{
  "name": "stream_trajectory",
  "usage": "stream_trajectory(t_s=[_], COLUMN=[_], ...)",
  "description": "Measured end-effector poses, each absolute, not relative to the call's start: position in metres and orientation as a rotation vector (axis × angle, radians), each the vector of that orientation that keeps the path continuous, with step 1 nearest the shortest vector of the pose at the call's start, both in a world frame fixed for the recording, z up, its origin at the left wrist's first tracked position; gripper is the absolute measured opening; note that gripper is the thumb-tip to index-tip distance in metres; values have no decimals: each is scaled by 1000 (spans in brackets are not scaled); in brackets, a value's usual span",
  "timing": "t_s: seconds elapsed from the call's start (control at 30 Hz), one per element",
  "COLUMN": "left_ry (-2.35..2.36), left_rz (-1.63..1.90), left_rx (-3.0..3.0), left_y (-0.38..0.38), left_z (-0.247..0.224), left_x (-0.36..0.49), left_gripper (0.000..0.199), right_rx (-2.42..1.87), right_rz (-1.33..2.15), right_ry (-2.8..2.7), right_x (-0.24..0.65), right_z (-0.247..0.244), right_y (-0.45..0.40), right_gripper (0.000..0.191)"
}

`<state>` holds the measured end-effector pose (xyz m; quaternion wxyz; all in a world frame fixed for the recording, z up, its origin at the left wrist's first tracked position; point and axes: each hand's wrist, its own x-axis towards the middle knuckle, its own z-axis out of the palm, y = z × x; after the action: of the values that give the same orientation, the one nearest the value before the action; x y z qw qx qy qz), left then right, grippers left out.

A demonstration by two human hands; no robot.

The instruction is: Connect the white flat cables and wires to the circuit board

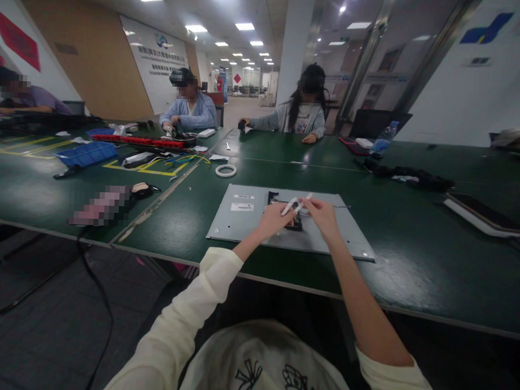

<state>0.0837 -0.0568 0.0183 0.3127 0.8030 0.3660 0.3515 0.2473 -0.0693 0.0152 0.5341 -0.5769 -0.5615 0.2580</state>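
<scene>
A flat grey panel with white labels lies on the green table in front of me. Over its middle, my left hand and my right hand hold a thin white strip between them, with fingers closed on it. The strip looks bent or looped near the left fingers. Beneath the hands sits a black part on the panel, partly hidden by them. A thin dark cable runs out to the right of my right hand.
Beyond the panel lies a white tape roll. A blue tray, wires and red strips are at the left. A bottle and a flat device stand right. Several people sit around.
</scene>
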Motion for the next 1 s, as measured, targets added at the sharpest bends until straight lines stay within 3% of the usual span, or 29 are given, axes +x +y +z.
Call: stream_trajectory(t_s=[0.23, 0.6, 1.0], left_ry=[1261, 1447, 1503], left_rz=[774, 637, 467], left_rx=[2456, 2521, 2632], left_y=[-72, -74, -70], left_z=[13, 15, 20], left_x=[88, 93, 112], left_gripper=[32, 34, 29], right_rx=[-1646, -1708, -1916], right_rz=[183, 413, 180], right_ry=[-1689, -1538, -1588], right_x=[252, 268, 272], right_z=[11, 2, 4], right_y=[-78, -82, -89], right_gripper=[33, 21, 22])
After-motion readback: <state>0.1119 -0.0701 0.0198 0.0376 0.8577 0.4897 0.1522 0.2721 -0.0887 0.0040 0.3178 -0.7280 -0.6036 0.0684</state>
